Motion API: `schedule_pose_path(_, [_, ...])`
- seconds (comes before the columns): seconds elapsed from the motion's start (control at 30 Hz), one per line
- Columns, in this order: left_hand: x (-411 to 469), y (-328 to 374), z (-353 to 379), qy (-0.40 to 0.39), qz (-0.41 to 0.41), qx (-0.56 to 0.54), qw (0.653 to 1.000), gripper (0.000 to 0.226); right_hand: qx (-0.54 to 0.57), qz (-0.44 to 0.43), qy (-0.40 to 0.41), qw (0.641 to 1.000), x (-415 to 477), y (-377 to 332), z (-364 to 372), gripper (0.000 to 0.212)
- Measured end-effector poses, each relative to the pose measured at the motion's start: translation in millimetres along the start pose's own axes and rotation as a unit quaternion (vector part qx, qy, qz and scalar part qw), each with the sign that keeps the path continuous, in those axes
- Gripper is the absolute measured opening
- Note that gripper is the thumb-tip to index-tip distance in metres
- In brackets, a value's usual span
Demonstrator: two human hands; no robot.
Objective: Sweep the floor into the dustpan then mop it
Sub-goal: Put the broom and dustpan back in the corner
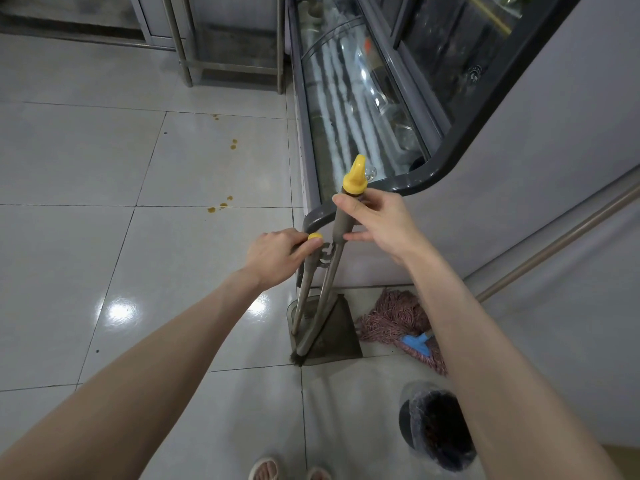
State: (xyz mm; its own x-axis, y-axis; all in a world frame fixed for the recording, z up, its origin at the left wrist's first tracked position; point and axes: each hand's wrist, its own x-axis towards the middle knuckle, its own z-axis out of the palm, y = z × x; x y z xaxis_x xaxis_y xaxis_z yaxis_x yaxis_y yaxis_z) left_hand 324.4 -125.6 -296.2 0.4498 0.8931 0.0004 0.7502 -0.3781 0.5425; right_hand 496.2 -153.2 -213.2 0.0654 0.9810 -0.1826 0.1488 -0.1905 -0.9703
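So the person's got both tools up against the corner of the curved glass display cooler (pixel 363 98). The left hand (pixel 277 254) is curled round the top of the grey long-handled dustpan (pixel 332 334), right under its little yellow end cap. The right hand (pixel 377 226) holds the grey broom (pixel 341 223) just below its yellow hanging cap, thumb on one side of the handle and fingers on the other, a fairly loose grip.

The two handles lean together in a narrow V with a grey clip between them near the top. The dustpan's tray sits on the glossy white tiled floor (pixel 86 161) at the foot of the cooler. The broom's dark bristles touch the floor at the tray's front left corner.

Just right of the tray lies the pinkish string mop (pixel 394 317) with a blue clamp, its pole running up and off to the right. Nearer the person stands a round dark bin (pixel 436 424) with a clear liner.

Some yellow-brown spill spots (pixel 221 204) dot the tiles to the left, well apart from the dustpan. Steel table legs (pixel 185 46) show at the top, and sandalled feet (pixel 266 469) at the bottom edge.
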Motion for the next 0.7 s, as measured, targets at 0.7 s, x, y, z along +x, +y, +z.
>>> schedule_pose_path(0.7, [-12.1, -5.7, -0.6, -0.002, -0.026, 0.015, 1.0, 0.054, -0.025, 0.022, -0.009, 0.999, -10.8, 26.7, 14.9, 0.005])
